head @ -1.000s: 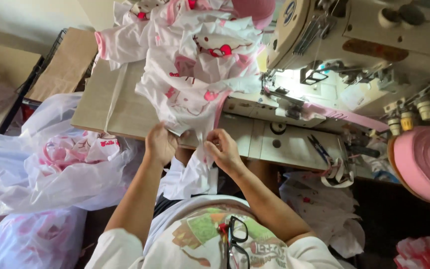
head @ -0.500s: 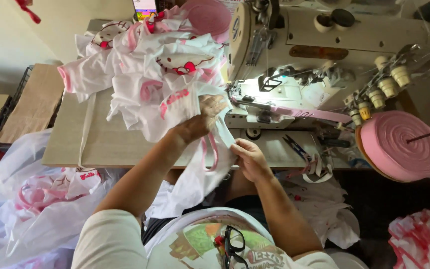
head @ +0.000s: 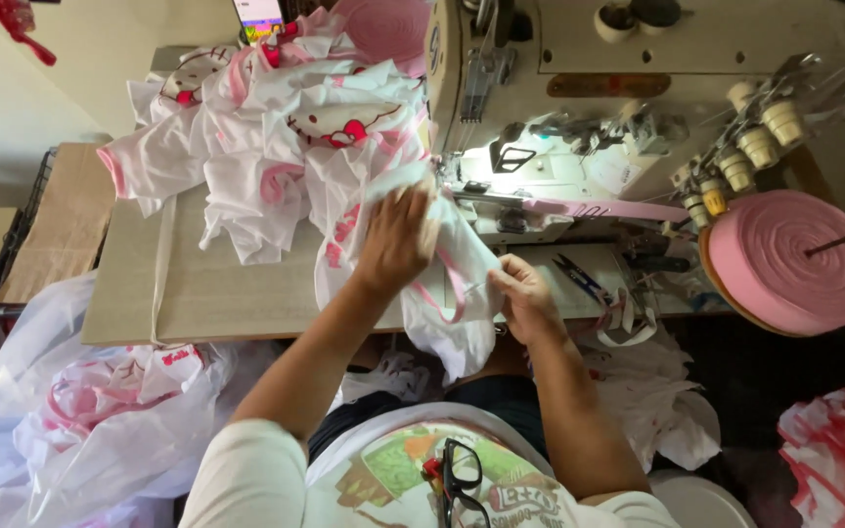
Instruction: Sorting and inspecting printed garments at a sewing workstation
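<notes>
The white garment (head: 442,284) with pink trim lies at the table's front edge, its long axis running from about 11 o'clock, near the sewing machine (head: 579,108), down to 5 o'clock, where its end hangs over the edge. The left hand (head: 395,240) presses flat on its upper part, fingers spread, grasping cloth. The right hand (head: 525,298) pinches the hem at 3 o'clock of it. A pile of clothes (head: 266,137) crowds the table (head: 217,293) at 10 o'clock. A pink tape roll (head: 794,264) sits at 3 o'clock, scissors (head: 579,277) just beside the right hand. Plastic bags (head: 80,411) lie at 8 o'clock. The needle area is glare-washed; the garment's shape is hard to make out.
</notes>
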